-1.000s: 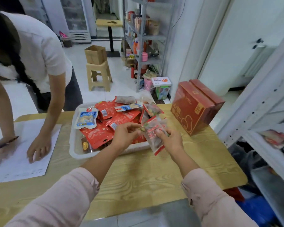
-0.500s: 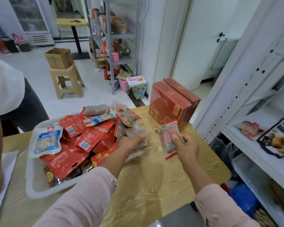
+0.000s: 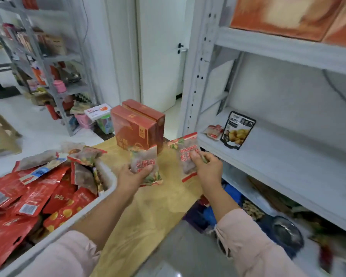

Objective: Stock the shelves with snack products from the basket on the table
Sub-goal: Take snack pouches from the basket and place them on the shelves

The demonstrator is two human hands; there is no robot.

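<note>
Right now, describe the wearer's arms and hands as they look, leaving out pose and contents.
Both arms wear loose pale pink long sleeves, pushed up so the forearms are bare. The left hand and right hand are bare: no gloves, rings, watch or bracelets show. The right cuff is gathered and wrinkled.

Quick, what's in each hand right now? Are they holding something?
Left hand: closed on a clear plastic snack packet with red lettering.
Right hand: closed on a second clear snack packet with a red edge.
</note>
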